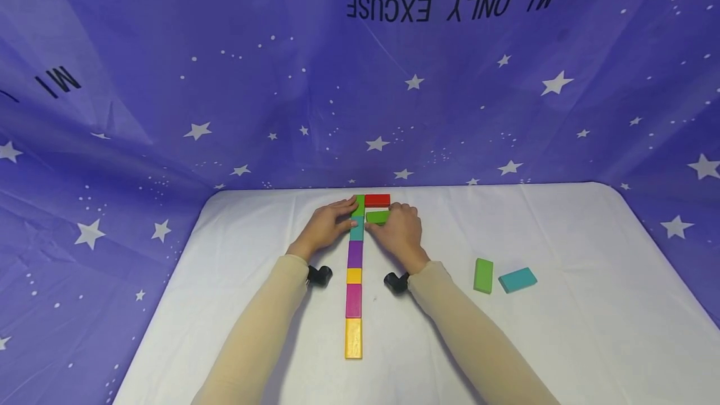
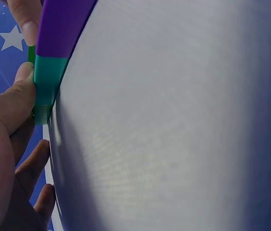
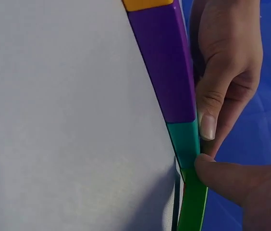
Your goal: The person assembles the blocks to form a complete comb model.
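A row of coloured blocks runs along the white table, with a green block (image 1: 360, 207) and a teal block (image 1: 358, 234) at its far end. My left hand (image 1: 325, 226) touches the left side of these two, its fingertips at the green one and its thumb at the teal one. Right of the row, my right hand (image 1: 402, 229) pinches another green block (image 1: 375, 217), lying sideways and partly hidden by the fingers. Just beyond it, a red block (image 1: 377, 200) extends rightward from the row's far end. A purple block (image 3: 162, 62) follows the teal one.
Nearer me, the row continues with a small yellow block (image 1: 354, 276), a magenta block (image 1: 353, 300) and a longer yellow block (image 1: 353, 339). A loose green block (image 1: 483, 275) and a teal block (image 1: 518, 280) lie to the right. A purple starry cloth (image 1: 315, 92) hangs behind the table.
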A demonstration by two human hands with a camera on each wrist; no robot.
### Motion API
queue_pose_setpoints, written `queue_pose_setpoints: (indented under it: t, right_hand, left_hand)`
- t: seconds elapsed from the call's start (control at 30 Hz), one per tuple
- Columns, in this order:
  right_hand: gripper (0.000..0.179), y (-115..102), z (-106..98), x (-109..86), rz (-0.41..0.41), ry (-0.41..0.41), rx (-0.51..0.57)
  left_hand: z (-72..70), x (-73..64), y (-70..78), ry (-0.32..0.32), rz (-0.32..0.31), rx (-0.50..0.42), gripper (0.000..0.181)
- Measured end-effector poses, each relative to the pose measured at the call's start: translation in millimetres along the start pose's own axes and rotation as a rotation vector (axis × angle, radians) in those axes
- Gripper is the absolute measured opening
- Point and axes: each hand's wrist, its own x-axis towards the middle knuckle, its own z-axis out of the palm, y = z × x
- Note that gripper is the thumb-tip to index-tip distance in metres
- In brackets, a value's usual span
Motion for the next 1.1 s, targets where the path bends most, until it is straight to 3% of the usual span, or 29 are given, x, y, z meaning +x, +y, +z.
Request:
queue_pose_setpoints:
  t: [0.33,0.73,1.1]
  right_hand:
    - [0.078,-3,-1,2.8,-0.003,-0.041,-0.094]
    - [0.057,9,-6,1.8,-0.001,-0.027,0.054]
    - [0.053,12,-4,2.9,0.004,-0.008,0.102]
  left_hand:
    - [0.7,0.0,-0.8,-0.004,-0.011,0.001,0.054]
    - [0.0,0.2,-0.3,0.006,0.007,0.006,0.053]
    - [0.7,0.0,-0.5,-0.002,0.000,-0.002,0.053]
